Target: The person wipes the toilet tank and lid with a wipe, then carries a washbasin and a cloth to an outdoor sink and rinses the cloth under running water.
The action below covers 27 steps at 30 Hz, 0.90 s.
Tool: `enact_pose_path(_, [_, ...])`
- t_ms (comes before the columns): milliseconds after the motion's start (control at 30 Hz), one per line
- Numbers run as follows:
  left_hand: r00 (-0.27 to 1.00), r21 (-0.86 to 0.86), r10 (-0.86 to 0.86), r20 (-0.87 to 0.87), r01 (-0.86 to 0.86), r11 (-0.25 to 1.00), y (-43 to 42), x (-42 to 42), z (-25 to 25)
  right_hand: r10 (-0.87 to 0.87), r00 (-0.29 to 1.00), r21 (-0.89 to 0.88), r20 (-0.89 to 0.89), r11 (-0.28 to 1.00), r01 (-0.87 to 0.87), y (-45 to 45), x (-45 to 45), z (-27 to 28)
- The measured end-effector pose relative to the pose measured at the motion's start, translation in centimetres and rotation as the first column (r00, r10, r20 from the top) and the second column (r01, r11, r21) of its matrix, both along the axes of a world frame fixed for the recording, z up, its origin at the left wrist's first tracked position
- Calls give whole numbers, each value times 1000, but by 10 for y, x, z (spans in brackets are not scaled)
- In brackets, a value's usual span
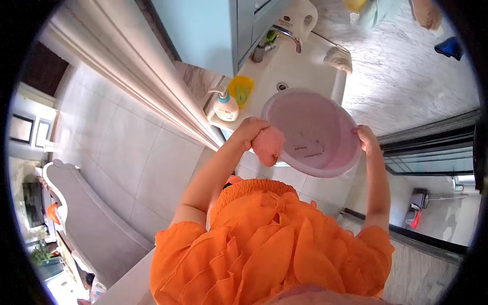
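A pale pink plastic basin [305, 119] is tilted over the front of the white sink [325, 71], its inside facing me. At its right rim, my right hand [365, 137] is closed, with the fingers curled over the edge. My left hand [251, 132] is closed around a bunched pink cloth [269, 146] at the basin's left rim. Whether that hand also grips the rim is hidden by the cloth. Some dark printing shows on the basin's inner surface.
Left of the basin, a pump bottle [226, 108] and a yellow soap dish [241, 91] stand on the sink's edge. A chrome faucet [290, 36] rises behind the drain. A white curtain [137, 71] hangs at left, and a dark-framed glass door [432, 157] is at right.
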<state>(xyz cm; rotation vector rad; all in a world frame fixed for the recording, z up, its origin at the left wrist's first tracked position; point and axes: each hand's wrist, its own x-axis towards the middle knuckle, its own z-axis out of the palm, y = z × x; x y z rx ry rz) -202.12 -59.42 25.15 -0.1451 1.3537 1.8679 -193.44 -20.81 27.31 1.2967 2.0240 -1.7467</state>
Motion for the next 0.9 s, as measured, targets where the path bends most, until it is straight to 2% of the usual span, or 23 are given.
enact_pose_path(133, [1000, 11, -3, -13, 3, 1000, 0, -9, -2, -6, 999, 44, 35, 999, 5, 0, -5, -4])
enact_pose_path(333, [999, 8, -49, -7, 49, 999, 1, -19, -5, 5, 1000, -3, 31, 1000, -5, 7, -6, -6])
enact_pose_path(433, [997, 19, -73, -7, 73, 997, -1, -19, -4, 35, 995, 92, 97, 995, -44, 4, -4, 2])
enact_pose_path(567, [992, 28, -122, 12, 122, 992, 0, -21, -4, 54, 994, 53, 91, 997, -59, 13, 0, -5])
enact_pose_path(733, [997, 56, -71, 16, 70, 996, -3, -18, 8, 109, 974, 92, 197, 987, -129, 8, -5, 4])
enact_pose_path(833, [997, 70, -81, 4, 81, 994, -7, -18, 17, 166, 974, 35, 152, 984, -173, 25, -4, -2])
enact_pose_path(900, [997, 107, -79, 18, 77, 991, -12, -18, 19, 143, 971, 89, 194, 983, -162, 7, -10, 12])
